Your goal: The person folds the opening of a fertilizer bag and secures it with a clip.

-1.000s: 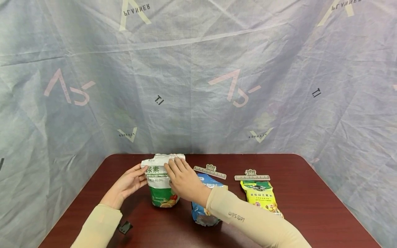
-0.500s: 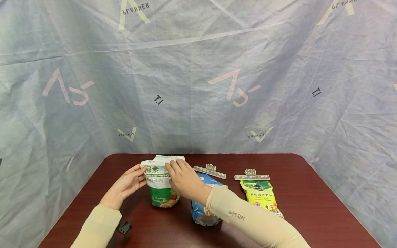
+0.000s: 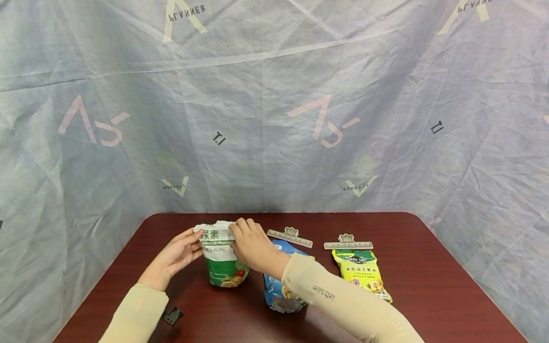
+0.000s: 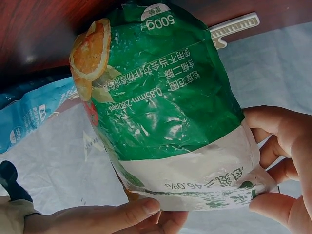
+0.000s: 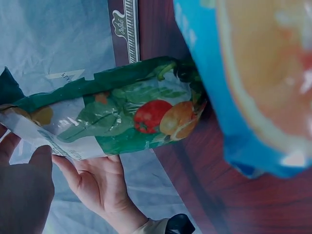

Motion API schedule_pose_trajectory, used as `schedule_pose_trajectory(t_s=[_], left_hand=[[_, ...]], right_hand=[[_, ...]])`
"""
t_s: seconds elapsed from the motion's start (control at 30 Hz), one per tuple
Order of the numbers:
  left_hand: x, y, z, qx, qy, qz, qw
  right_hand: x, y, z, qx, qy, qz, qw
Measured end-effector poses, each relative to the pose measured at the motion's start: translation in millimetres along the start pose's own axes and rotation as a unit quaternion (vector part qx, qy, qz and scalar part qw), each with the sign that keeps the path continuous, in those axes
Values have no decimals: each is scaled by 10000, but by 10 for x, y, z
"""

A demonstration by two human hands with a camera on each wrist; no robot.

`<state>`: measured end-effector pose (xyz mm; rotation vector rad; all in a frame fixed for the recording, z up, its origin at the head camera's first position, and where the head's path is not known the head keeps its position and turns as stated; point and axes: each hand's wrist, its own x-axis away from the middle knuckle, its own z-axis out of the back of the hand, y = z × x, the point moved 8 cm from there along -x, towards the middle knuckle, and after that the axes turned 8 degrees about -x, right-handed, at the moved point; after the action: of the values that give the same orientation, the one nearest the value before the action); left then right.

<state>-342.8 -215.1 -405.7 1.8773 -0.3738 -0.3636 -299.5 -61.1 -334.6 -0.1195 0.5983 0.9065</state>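
A green and white fertilizer bag (image 3: 223,267), marked 500g in the left wrist view, stands upright on the dark red table. Its white top edge looks folded down. My left hand (image 3: 182,252) pinches the bag's upper left edge between thumb and fingers. At the upper right edge, my right hand (image 3: 255,247) grips the folded top, thumb in front and fingers over it. Seen from the right wrist, the bag's side (image 5: 141,117) shows printed vegetables, with my left hand (image 5: 105,187) beyond it.
A blue bag (image 3: 279,286) stands just right, partly behind my right forearm. Further right lies a yellow bag (image 3: 360,271). Ruler-patterned clips lie behind these two, one clip (image 3: 290,237) and another clip (image 3: 348,242). A small black object (image 3: 173,315) is by my left sleeve.
The bag's white top has gone lower as its edge folds down. My right fingers have curled over it and shifted slightly; my left hand stays put.
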Motion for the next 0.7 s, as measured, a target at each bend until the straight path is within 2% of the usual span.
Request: schedule_pose_trajectory(t_s=[0.37, 0.7], left_hand=[[9, -25, 20, 103, 206, 100, 9997], [-3, -22, 26, 186, 288, 186, 9992]], right_hand=[[-23, 99, -38, -506, -114, -230, 9984], [-48, 211, -51, -1311, -308, -442, 9899]])
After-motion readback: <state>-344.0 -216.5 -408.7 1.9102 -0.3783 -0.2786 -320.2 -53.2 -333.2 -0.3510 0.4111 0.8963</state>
